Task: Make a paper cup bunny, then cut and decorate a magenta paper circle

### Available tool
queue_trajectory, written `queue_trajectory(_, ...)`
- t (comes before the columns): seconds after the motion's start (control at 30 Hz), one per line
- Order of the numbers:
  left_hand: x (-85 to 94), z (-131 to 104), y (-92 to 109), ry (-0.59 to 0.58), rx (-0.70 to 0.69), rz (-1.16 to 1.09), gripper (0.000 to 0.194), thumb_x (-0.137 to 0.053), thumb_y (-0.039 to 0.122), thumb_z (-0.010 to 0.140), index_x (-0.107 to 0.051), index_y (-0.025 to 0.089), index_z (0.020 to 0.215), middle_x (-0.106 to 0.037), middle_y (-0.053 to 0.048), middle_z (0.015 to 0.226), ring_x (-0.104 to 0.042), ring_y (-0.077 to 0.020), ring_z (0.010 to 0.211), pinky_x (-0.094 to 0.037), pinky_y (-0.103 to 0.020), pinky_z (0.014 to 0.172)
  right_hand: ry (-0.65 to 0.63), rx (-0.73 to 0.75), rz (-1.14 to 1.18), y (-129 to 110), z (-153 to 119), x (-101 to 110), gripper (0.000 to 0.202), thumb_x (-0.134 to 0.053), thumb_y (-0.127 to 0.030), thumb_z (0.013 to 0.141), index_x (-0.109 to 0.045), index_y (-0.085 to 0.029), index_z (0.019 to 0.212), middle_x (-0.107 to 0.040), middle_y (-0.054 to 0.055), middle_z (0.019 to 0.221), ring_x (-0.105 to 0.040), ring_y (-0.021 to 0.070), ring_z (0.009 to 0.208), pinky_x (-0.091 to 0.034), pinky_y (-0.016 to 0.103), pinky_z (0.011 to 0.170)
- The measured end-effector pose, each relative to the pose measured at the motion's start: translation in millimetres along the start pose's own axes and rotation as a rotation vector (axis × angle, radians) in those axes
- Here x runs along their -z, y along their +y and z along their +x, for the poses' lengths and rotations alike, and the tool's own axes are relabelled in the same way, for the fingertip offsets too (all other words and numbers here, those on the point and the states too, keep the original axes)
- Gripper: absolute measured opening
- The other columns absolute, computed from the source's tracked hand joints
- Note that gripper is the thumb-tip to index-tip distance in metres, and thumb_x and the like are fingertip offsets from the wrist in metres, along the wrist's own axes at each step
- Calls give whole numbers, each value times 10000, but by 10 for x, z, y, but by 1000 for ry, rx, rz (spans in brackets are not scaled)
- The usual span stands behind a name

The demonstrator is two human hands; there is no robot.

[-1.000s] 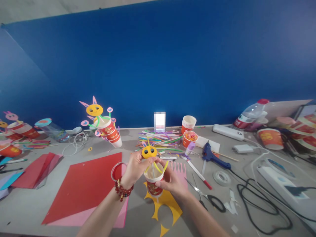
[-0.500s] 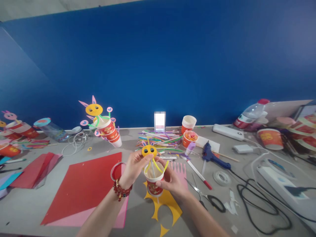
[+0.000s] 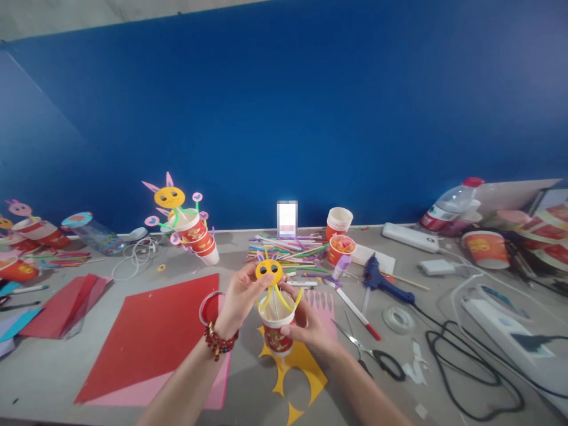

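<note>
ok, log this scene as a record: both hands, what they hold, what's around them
left hand: left hand pinches an oval yellow face cutout with pink ears
right hand: right hand grips a red-and-white paper cup
face position: above the cup's mouth
left side: flat red paper sheet
right side: black-handled metal scissors; blue plastic glue gun
behind hands: pile of thin multicoloured sticks

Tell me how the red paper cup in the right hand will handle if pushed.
The red paper cup is probably light, being visibly hollow. It may tip readily, with the yellow face standing above its rim. Squeezed, its paper wall might dent.
</note>
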State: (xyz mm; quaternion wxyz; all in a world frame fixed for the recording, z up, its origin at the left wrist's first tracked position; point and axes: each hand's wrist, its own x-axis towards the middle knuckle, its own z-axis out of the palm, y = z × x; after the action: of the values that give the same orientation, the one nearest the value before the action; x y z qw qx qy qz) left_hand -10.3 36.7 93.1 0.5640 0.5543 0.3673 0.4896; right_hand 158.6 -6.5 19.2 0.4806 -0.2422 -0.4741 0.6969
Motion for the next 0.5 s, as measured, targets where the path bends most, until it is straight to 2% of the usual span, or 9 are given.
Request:
queue_trajectory(0.13, 13, -5, -33, -37, 37, 35, 279, -703, 352, 830, -719, 152, 1023, -759, -91, 905, -702, -247, 838, -544, -328, 771, 40, 7, 25, 1, 0, 7, 867, -842, -420, 701, -396, -336, 1440, -486, 76, 1451, -473, 302, 1305, -366, 456, 1080)
queue_trajectory(0.3, 8, -34, -89, 23, 12, 92, 258, -693, 344, 834, -728, 164, 1015, -757, -81, 928, -696, -243, 848, -541, -317, 772, 21, 7, 23, -1, -3, 3, 893, -851, -439, 679, -396, -336, 1441, -491, 76, 1448, -469, 309, 1311, -356, 471, 1089)
queue_trajectory(0.5, -26, -15, 24, 29, -42, 33, 230, -683, 326, 845, -686, 171, 1016, -717, -75, 980, -653, -224, 932, -509, -313, 843, 22, -6, 6, -1, -4, -4, 925, -842, -454, 686, -358, -330, 1465, -488, 78, 1454, -465, 312, 1318, -338, 479, 1103)
